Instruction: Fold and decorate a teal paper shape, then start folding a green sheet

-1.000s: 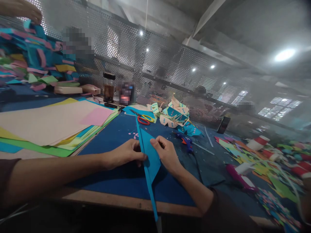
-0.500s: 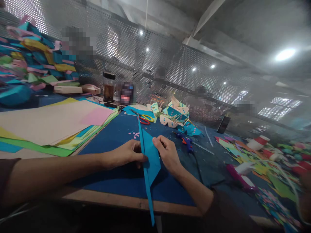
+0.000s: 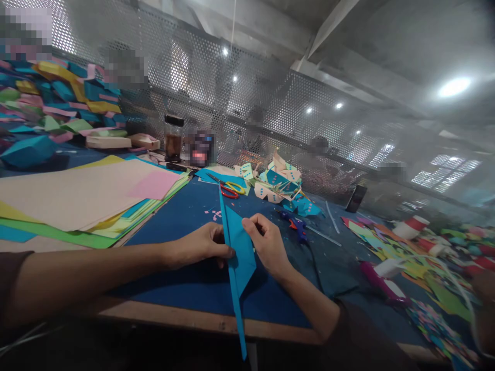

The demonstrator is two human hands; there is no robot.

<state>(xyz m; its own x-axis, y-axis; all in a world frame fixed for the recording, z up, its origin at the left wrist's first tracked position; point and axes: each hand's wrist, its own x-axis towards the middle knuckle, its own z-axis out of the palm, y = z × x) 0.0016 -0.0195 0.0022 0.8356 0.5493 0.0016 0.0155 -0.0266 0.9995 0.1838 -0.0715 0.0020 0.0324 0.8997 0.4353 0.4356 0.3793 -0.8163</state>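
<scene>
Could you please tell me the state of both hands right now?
Left hand: closed, holding the folded blue paper.
Right hand: closed, holding the same blue paper.

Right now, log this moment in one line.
left hand: gripping folded blue paper | right hand: pinching its right edge | beyond: red-and-yellow-handled scissors | right of paper: blue glue gun

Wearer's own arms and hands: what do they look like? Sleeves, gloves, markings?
Left hand and right hand: no gloves, rings or markings visible. Wrists uncovered. Dark, brownish left sleeve and right sleeve leave much of each forearm bare.
</scene>
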